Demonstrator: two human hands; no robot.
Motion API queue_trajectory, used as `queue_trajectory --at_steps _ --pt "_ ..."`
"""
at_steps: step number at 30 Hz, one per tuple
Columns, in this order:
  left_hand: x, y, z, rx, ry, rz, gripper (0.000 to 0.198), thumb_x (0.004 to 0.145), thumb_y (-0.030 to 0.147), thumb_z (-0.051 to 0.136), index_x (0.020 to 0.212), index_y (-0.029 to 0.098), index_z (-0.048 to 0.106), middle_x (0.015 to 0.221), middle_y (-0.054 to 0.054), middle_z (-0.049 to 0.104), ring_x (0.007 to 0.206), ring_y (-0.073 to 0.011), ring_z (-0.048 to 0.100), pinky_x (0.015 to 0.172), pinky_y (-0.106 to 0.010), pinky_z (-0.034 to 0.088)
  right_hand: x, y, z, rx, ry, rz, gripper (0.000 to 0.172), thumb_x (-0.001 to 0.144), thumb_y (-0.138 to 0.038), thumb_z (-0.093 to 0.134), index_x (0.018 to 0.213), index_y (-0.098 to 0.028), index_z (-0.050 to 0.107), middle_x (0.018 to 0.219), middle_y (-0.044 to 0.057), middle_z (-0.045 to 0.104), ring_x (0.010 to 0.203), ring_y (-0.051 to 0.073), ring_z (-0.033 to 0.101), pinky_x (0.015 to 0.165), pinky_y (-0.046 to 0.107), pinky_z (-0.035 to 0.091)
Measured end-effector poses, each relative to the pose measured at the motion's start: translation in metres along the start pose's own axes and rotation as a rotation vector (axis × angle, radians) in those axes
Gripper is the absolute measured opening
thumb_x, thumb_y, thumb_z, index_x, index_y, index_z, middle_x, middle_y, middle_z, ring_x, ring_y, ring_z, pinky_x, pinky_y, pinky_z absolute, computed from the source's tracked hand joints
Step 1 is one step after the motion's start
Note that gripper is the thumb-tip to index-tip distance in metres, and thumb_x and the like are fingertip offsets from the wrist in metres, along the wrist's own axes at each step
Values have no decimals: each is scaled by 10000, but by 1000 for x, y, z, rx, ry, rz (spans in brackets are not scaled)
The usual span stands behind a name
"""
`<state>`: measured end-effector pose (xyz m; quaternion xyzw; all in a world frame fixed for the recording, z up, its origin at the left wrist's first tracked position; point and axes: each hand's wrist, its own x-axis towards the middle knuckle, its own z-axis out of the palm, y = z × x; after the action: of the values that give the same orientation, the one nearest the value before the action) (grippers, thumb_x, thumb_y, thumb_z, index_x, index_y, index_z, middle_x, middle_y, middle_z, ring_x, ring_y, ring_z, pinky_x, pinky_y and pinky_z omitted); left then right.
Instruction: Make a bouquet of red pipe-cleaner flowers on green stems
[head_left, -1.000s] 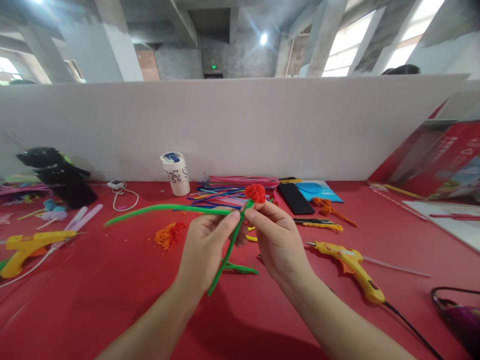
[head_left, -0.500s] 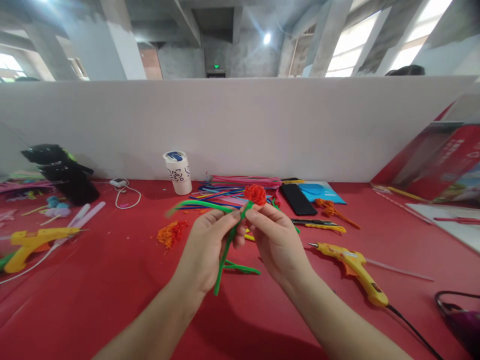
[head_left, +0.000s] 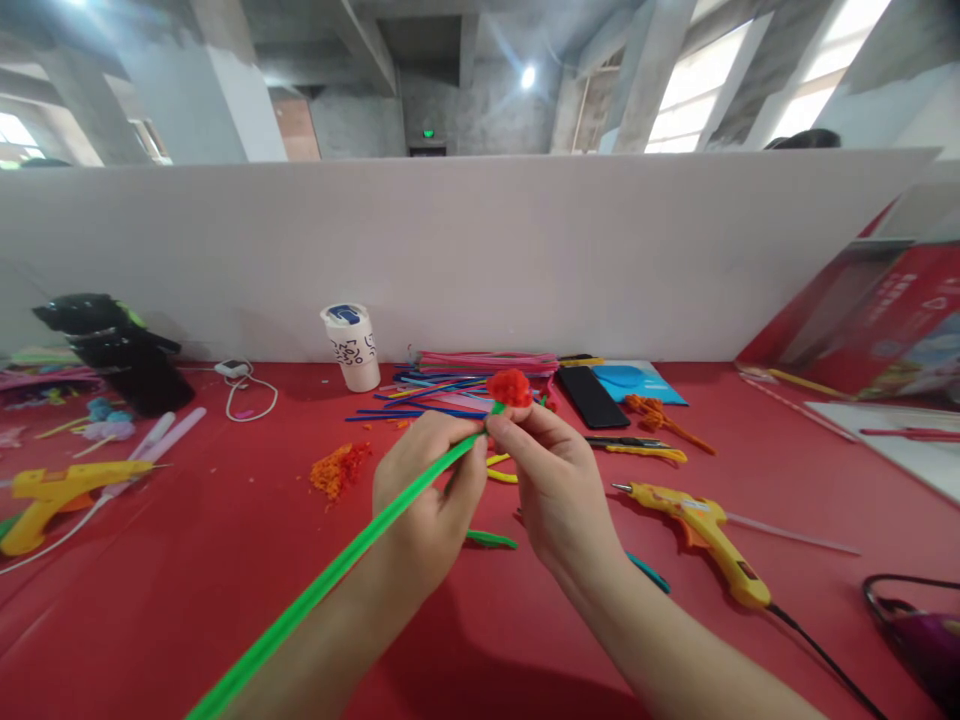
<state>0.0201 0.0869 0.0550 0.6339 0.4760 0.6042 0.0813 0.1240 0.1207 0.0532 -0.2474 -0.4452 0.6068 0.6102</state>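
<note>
A fluffy red pipe-cleaner flower [head_left: 509,388] is pinched just under its head by my right hand [head_left: 551,470]. My left hand [head_left: 431,480] is closed beside it, its thumb and finger gripping a green pipe cleaner [head_left: 337,568] close to the flower's base. The green strand stretches from the fingertips down across my left forearm to the bottom edge. A bit of green shows right below the red petals; the rest of the stem is hidden by the fingers. On the table under my hands lies another green piece [head_left: 491,540], partly covered.
A yellow glue gun [head_left: 709,535] lies right, with its cord; a second glue gun [head_left: 67,490] is far left. Orange and red fuzz [head_left: 337,470], a white cup [head_left: 352,348], loose pipe cleaners [head_left: 487,362], a black phone [head_left: 592,396] and a cutter [head_left: 622,443] lie ahead. A white partition [head_left: 480,260] stands behind.
The long green pipe cleaner has swung from pointing left to running toward me over my left forearm. My left hand has turned inward and closed more. The flower stays in nearly the same place.
</note>
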Motion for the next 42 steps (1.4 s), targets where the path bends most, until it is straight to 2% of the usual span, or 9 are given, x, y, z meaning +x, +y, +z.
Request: queue_trajectory --at_steps 5,10,15,20,25,29,34,37,42 --pt "7 8 -3 -601 -132 -549 134 789 235 562 699 158 627 554 14 567 521 -101 524 532 -217 446 -4 -5 1 26 -155 0 121 813 -227 585 693 -217 581 577 -48 543 506 98 498 594 260 439" --pt "13 8 -8 -930 -281 -856 188 760 269 603 664 115 649 571 -9 578 479 -70 518 464 -172 430 -3 -8 -1 65 -242 81 123 820 -254 569 705 -210 566 543 -46 545 425 110 512 469 260 441" --pt "15 9 -11 -1080 -371 -1008 166 763 252 617 678 110 632 532 24 512 429 -26 452 422 -124 383 3 -7 -7 150 -310 155 93 767 -246 625 706 -194 577 595 -44 580 477 106 564 530 264 487" --pt "12 11 -7 -1049 -313 -963 189 779 256 606 654 116 589 532 40 486 418 -9 399 410 -115 328 4 -5 -7 124 -285 176 96 741 -264 646 707 -198 585 603 -37 600 488 111 563 570 277 486" --pt "10 2 -1 -510 -132 -538 241 813 288 559 616 148 551 531 37 521 484 -56 467 489 -162 381 5 -1 -3 -36 -106 40 147 728 -257 662 623 -198 577 556 -47 562 501 100 511 589 260 464" --pt "6 -2 -1 -89 -118 -225 223 837 293 519 664 167 581 594 21 563 565 -94 516 555 -194 400 6 1 -4 -120 -29 -3 148 704 -267 680 618 -199 580 566 -53 541 529 95 497 561 234 422" --pt "6 -1 -2 98 -156 55 189 850 231 492 715 178 613 697 -13 618 667 -128 557 656 -230 412 5 -4 -7 -302 -11 -111 132 728 -265 656 642 -194 585 654 -36 521 628 102 488 614 234 405" --pt "8 3 -4 -1 -197 -36 211 843 258 501 701 174 633 689 -21 623 666 -135 566 649 -234 422 4 -7 -9 -319 -40 -135 146 746 -253 643 637 -193 566 653 -34 504 633 103 489 611 232 416" --pt "10 8 -5 -578 -262 -568 248 828 332 535 685 154 633 574 3 589 524 -97 537 539 -206 437 0 -8 -7 -116 -175 -56 148 798 -257 597 669 -201 547 602 -50 466 469 94 510 485 246 451"
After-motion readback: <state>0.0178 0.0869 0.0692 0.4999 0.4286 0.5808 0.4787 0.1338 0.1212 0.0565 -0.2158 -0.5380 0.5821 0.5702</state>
